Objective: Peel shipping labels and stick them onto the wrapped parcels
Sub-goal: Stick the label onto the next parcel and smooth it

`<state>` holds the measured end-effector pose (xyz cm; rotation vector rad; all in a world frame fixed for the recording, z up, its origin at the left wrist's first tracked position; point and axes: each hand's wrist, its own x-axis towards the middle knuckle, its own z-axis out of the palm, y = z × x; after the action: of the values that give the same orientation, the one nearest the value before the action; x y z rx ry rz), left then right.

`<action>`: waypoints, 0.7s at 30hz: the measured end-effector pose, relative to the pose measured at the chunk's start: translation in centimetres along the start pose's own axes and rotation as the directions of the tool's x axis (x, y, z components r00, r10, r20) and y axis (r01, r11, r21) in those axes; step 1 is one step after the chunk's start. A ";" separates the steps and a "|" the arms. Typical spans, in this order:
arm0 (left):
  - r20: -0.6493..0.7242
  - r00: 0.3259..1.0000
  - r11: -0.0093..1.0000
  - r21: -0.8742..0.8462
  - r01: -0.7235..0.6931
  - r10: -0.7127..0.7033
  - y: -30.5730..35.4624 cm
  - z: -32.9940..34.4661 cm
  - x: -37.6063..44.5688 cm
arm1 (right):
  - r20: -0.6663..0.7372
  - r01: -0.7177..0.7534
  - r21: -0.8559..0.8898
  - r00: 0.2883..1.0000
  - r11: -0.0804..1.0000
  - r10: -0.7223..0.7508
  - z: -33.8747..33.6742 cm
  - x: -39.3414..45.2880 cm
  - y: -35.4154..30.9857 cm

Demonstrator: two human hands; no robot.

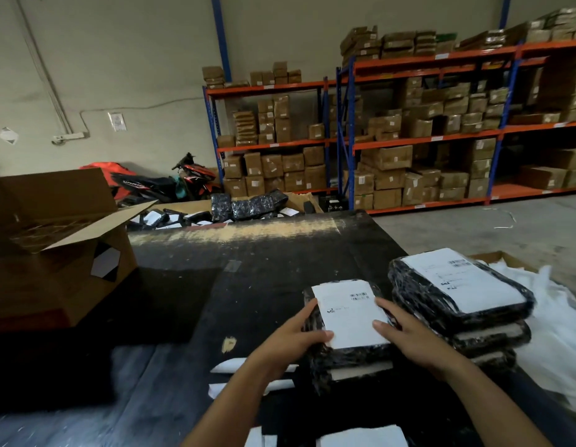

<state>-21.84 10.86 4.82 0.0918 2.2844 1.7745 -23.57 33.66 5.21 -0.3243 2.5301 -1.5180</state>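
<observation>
A black-wrapped parcel (344, 354) lies on top of a short stack in front of me, with a white shipping label (348, 314) on its top face. My left hand (296, 337) grips the parcel's left edge, thumb on the label's lower left corner. My right hand (409, 333) presses flat on the label's right side and the parcel's right edge. To the right stands a taller stack of labelled parcels (461, 291). White label sheets (361, 437) lie at the bottom edge, and backing strips (228, 366) lie left of the parcel.
The dark worktable (264, 259) stretches ahead. An open cardboard box (54, 246) stands at the left. A carton of wrapped parcels (248, 206) sits beyond the table's far edge. White plastic (558, 333) fills a box on the right. Shelving with cartons (409, 140) lines the back.
</observation>
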 end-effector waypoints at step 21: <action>-0.121 0.988 0.974 0.216 -0.065 0.093 -0.7 2.4 -1.8 | -0.148 0.128 0.012 0.981 0.992 -0.125 1.3 -2.5 2.1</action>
<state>-19.50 12.58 3.91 0.1093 2.5930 1.6108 -21.00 34.19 2.83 -0.3914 2.6483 -1.6725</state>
